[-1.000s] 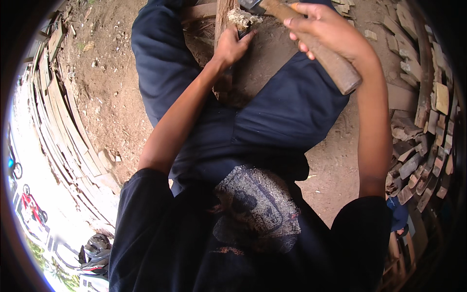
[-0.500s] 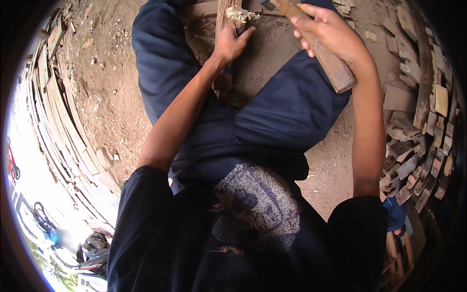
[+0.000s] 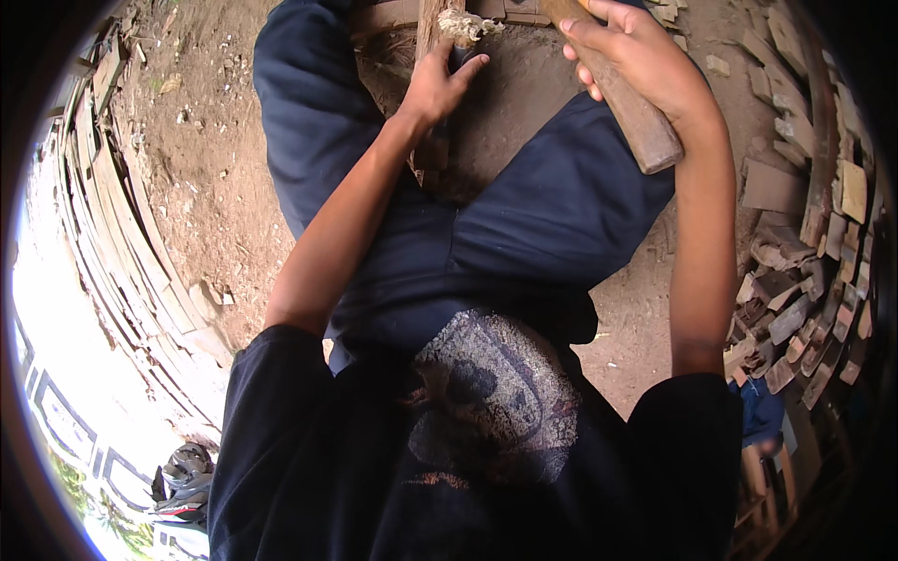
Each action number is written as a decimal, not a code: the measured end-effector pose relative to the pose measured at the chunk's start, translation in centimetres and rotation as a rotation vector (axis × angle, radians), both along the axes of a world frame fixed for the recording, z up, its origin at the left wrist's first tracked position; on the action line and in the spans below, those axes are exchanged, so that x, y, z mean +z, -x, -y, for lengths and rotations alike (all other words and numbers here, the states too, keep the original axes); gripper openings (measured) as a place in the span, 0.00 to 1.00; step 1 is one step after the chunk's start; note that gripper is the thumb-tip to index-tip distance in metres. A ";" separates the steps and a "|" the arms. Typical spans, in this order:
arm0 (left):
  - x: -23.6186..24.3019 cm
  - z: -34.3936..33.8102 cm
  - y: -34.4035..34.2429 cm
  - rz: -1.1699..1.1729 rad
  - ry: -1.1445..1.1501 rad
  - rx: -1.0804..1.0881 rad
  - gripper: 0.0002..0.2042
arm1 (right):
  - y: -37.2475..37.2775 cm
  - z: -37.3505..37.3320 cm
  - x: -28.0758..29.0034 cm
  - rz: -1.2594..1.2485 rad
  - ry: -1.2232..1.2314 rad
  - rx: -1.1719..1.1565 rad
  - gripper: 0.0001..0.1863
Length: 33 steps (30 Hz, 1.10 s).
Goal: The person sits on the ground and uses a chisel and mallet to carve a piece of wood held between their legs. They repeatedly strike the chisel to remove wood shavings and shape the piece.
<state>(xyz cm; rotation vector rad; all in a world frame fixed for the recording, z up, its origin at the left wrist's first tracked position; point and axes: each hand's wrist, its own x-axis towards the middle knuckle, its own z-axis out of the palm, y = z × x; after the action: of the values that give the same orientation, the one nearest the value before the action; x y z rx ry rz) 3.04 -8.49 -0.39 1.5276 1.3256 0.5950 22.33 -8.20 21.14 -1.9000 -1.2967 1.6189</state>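
Observation:
My left hand is closed around a chisel, its pale wooden top splayed and frayed above a dark shank; the blade is hidden. Against a narrow upright length of wood, the chisel stands between my knees. My right hand grips a hammer by its thick wooden handle. The handle's butt points down toward my right forearm, while the head lies beyond the top edge of the view.
Dark trousered legs are spread on either side of the wood. Stacked boards line the left, and piled wood offcuts crowd the right. Bare soil lies between. A motorcycle part shows at lower left, a person at lower right.
The hammer has shifted slightly up and to the right, so its metal end has left the view. My left hand stays on the chisel, almost unmoved.

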 end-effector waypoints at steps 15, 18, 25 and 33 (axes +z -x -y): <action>-0.4 -0.1 0.8 -0.185 -0.279 0.049 0.21 | 2.7 0.9 1.1 0.035 -0.247 -0.090 0.25; -0.5 -0.1 0.2 -0.244 -0.299 0.031 0.21 | 0.8 1.5 -2.7 0.079 -0.115 0.065 0.35; -0.2 1.9 -0.1 -0.216 -0.151 -0.092 0.20 | -0.1 2.0 -1.5 0.017 0.040 0.091 0.34; 2.1 0.8 1.0 -0.213 -0.190 -0.150 0.22 | -0.6 1.6 3.3 -0.204 -0.064 -0.234 0.30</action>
<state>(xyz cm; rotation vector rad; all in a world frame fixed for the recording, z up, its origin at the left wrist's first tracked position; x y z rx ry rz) 2.07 -9.32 1.70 1.8711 1.3266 0.4841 22.96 -9.83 24.40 -1.7248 -0.9922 1.5824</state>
